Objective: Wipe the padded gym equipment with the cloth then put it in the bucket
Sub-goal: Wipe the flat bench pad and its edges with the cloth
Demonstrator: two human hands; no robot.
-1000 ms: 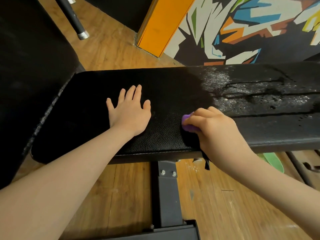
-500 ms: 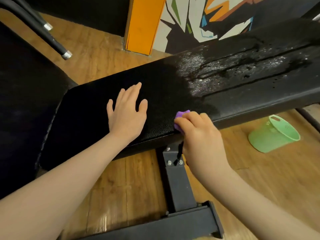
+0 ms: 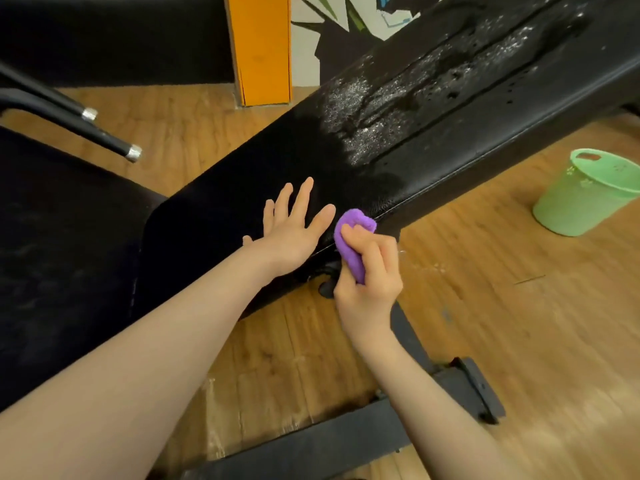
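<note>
My right hand (image 3: 367,271) was balled around the small, soft purple cloth (image 3: 353,237) at the black padded bench's (image 3: 433,140) edge; I judged it light, limp, easily bunched. My left hand (image 3: 291,233) lay open, flat.

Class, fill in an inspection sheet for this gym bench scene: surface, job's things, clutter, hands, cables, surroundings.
Surface: black padded bench, wet foamy patch farther along.
Job's things: purple cloth at the bench's near edge; green bucket on the floor, apart.
Clutter: nothing seen.
Hands: left hand flat on the pad; right hand gripping the cloth.
Cables: nothing seen.
Surroundings: wooden floor, orange post, painted wall.
</note>
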